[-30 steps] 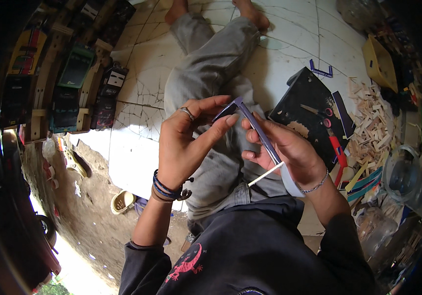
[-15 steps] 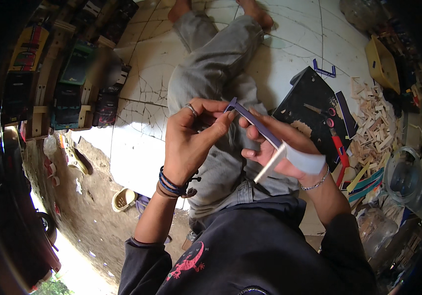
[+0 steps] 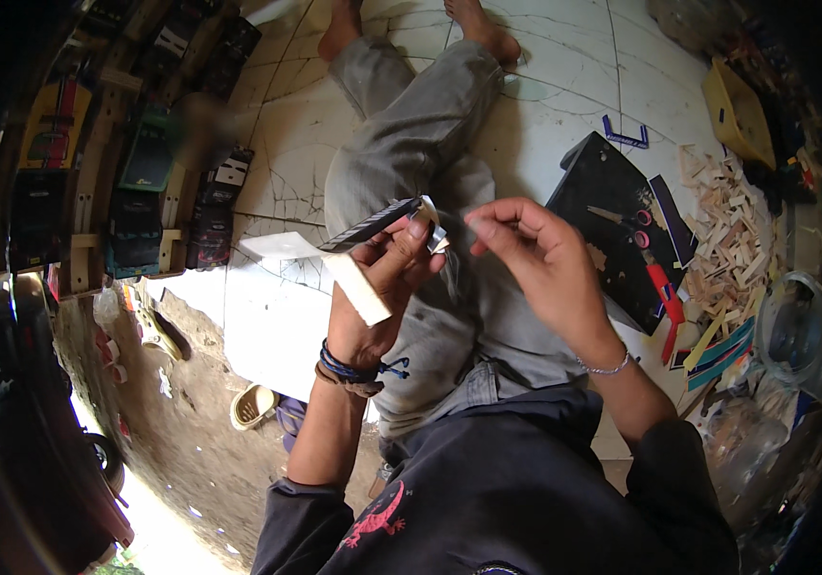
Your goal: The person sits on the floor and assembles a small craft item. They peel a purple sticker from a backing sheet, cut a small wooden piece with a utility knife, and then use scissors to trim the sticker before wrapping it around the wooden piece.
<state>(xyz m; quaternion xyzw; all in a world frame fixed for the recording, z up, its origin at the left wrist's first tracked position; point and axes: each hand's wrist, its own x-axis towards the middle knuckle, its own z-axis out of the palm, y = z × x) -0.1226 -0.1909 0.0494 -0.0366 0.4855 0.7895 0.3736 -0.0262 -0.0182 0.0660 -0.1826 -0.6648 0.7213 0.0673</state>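
My left hand (image 3: pixel 387 273) grips a U-shaped wooden frame (image 3: pixel 365 295) between thumb and fingers. Dark printed sticker covers one of its arms, and a bare pale arm points down toward my wrist. A white strip (image 3: pixel 282 246) sticks out to the left of the frame. At the upper end, beside my left thumb, a shiny loose flap (image 3: pixel 435 233) curls outward. My right hand (image 3: pixel 540 259) is just right of that flap, apart from the frame. Its thumb and forefinger are pinched together; whatever may be between them is too small to make out.
On the right, a black board (image 3: pixel 603 192) bears scissors (image 3: pixel 622 218) and a dark strip (image 3: pixel 672 220). A red-handled cutter (image 3: pixel 665 292) lies at its edge. Beyond are a pile of small wood pieces (image 3: pixel 727 240), a blue U-shaped frame (image 3: pixel 626 139) and a yellow tray (image 3: pixel 732 115).
The frame has turned over in my left hand, its bare arm and white strip swinging from right to left. My right hand has let go of it and moved away to the right.
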